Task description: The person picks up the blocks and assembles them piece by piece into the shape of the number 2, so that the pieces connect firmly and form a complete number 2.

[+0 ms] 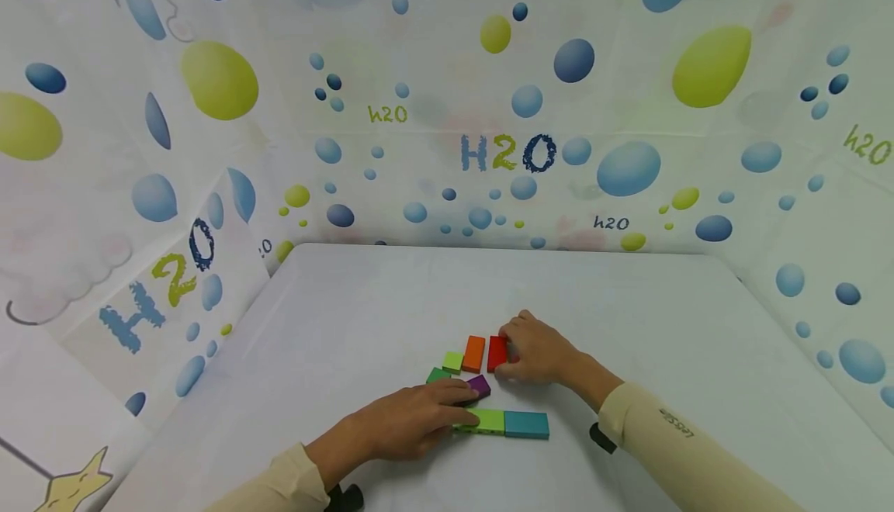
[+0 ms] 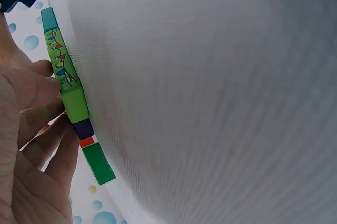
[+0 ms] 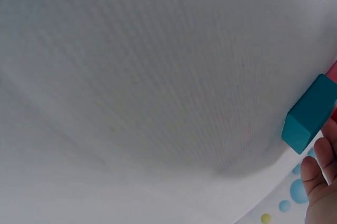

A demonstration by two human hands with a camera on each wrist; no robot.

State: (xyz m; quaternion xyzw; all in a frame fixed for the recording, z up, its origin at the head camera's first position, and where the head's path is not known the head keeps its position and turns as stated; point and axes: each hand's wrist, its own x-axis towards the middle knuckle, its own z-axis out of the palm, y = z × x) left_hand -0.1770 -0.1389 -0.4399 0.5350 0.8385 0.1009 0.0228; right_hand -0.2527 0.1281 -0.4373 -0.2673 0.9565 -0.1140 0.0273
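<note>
My right hand [image 1: 541,351] pinches a red block [image 1: 497,354] between thumb and fingers at its two ends. Just left of it lies an orange block [image 1: 474,354], a narrow gap between them. My left hand [image 1: 412,419] reaches in from the left; its thumb touches a long light green block [image 1: 492,423] and a fingertip touches a purple block [image 1: 480,386]. A teal block [image 1: 527,425] adjoins the light green one's right end. Bunting is printed on the light green block's side [image 2: 62,58] in the left wrist view. The left hand partly hides a dark green block [image 1: 438,375].
A small light green block [image 1: 452,361] lies between the dark green and orange ones. The white table [image 1: 349,302] stretches around the blocks. Behind it hangs a white curtain [image 1: 419,54] with printed blue and green bubbles.
</note>
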